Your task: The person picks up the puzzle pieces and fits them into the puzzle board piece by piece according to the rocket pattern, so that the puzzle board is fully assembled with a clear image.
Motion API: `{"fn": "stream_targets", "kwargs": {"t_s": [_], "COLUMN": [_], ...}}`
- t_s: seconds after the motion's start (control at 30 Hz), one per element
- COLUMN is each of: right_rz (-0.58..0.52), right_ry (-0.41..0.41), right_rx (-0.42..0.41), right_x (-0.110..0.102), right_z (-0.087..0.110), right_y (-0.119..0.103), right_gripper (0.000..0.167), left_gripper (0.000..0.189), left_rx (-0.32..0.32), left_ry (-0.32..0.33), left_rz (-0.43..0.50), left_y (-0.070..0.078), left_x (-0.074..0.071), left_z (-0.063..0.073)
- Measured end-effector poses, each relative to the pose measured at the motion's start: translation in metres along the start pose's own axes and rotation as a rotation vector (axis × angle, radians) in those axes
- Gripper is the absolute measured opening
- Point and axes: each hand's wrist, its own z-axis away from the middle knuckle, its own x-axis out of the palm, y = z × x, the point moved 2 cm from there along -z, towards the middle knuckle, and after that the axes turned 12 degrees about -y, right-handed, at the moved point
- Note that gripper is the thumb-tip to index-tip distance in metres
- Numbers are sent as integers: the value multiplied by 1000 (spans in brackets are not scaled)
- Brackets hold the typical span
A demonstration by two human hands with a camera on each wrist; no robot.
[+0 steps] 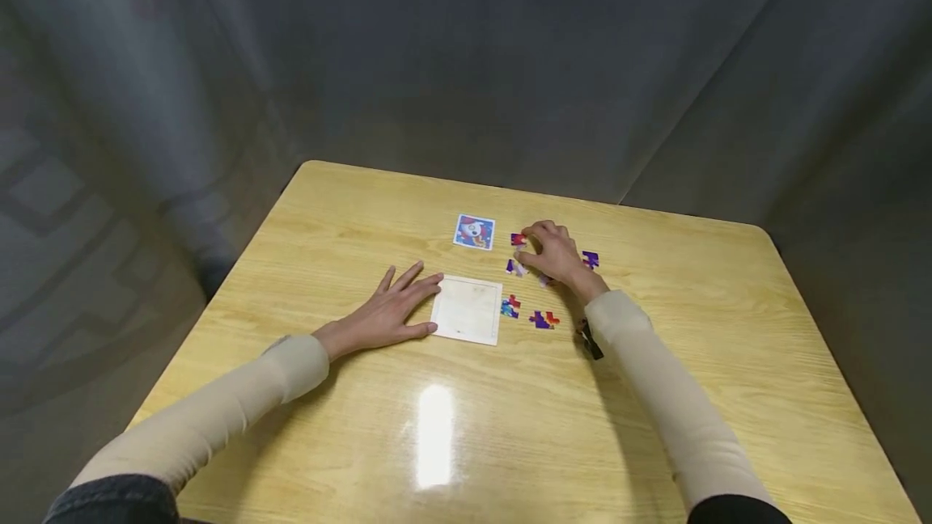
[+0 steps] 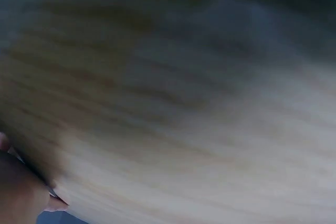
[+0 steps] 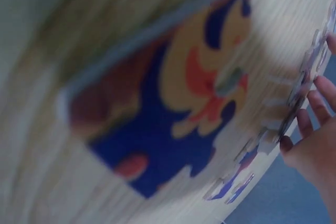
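My left hand (image 1: 389,314) lies with fingers spread at the left edge of a square white puzzle tray (image 1: 466,311), fingertips and thumb right at its border. In the left wrist view, only part of the hand (image 2: 23,187) shows, low at the left. Palm down, my right hand (image 1: 557,255) reaches over several jigsaw pieces, its thumb and index finger apart beside a red-and-purple piece (image 1: 518,239). A white-and-purple piece (image 1: 515,268) lies just below the thumb. In the right wrist view, the right fingertips (image 3: 302,116) touch or overlap flat pieces.
Right of the tray lie a blue-and-red piece (image 1: 510,306) and a purple-and-orange piece (image 1: 544,319). Another purple piece (image 1: 590,259) lies beyond the right wrist. A square picture card (image 1: 474,231) sits above the tray. Grey curtains (image 1: 466,63) hang behind the wooden table (image 1: 349,443).
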Motion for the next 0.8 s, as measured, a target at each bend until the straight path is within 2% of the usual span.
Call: {"fn": "stream_targets", "kwargs": {"t_s": [0.27,0.4,0.6,0.8], "right_rz": [6,26,73,63], "right_ry": [33,37,40,34], "right_rx": [-35,-47,-60,-58], "right_x": [-6,-5,-8,-7], "right_z": [4,7,7,3], "right_y": [0,0,-2,-2], "right_gripper": [50,47,45,46], "left_gripper": [69,72,73,72], "left_rx": [26,12,-14,-18], "left_ry": [3,-42,-126,-124], "left_rz": [0,3,67,103], "left_y": [5,8,12,14], "left_x": [-3,-5,-17,-20], "left_z": [0,0,-1,1]}}
